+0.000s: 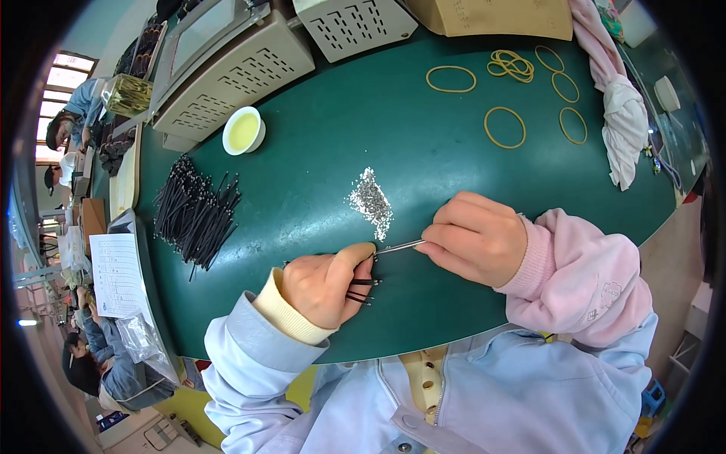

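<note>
A white cup [260, 137] stands near the far left of the green surface [325, 204], holding a pale yellow-green liquid [242, 132]. Farther left is a clear jar [123, 95] with yellowish-green contents too small to make out. A brown cardboard box [507, 18] sits at the far edge; its inside does not show. At left, a printed sheet [116, 274] and a crumpled clear plastic bag [141, 338] lie together; what the bag holds, I cannot tell.

The left hand [314, 289] is closed around a few black wires [364, 282]. They are thin and dark, with small pale tips sticking out past the fingers on the right side, above the near edge of the surface. How many are inside the grip is hidden. The right hand [478, 236] pinches a slim, straight, silvery metal tool [401, 247] at its right end; its other end reaches the left thumb.

Just beyond the tool lies a narrow heap of tiny white and dark grey grains [372, 200], loose bits scattered at its edges. A large bundle of black wires [195, 212] lies to the left, many with light tips. At far right are 5 separate yellow rubber bands [523, 130] and 1 tangled cluster [511, 66].
</note>
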Motion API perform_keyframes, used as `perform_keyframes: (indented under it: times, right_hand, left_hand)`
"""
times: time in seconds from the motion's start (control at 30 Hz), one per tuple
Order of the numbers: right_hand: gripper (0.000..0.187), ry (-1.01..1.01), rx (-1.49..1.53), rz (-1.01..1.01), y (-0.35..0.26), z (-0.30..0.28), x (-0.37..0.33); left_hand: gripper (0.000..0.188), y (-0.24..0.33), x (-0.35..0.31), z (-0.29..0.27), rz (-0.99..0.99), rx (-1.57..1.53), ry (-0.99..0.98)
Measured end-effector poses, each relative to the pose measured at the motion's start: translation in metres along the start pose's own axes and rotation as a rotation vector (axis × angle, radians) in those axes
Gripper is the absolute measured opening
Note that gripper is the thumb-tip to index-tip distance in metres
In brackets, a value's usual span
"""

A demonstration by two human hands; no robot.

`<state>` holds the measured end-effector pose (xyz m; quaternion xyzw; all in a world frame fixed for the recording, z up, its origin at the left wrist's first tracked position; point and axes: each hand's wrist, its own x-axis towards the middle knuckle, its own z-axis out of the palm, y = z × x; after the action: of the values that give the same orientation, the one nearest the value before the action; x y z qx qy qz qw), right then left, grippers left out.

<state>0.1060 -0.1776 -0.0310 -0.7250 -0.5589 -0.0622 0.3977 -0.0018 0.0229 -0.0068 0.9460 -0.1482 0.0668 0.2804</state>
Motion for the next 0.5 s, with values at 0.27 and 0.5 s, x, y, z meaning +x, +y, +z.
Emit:
perform_keyframes:
  times: [0.27, 0.5]
  right_hand:
    - [0.016, -0.017, -0.161, -0.079, 0.0031, -0.0091, -0.0044]
    - [0.016, -0.018, -0.147, -0.086, 0.0033, -0.0068, -0.0041]
  left_hand:
    - [0.016, 0.0032, -0.0034, -0.0027, -0.048, -0.042, 0.002]
    - [0.016, 0.0000, -0.0022, -0.0016, -0.027, -0.025, -0.022]
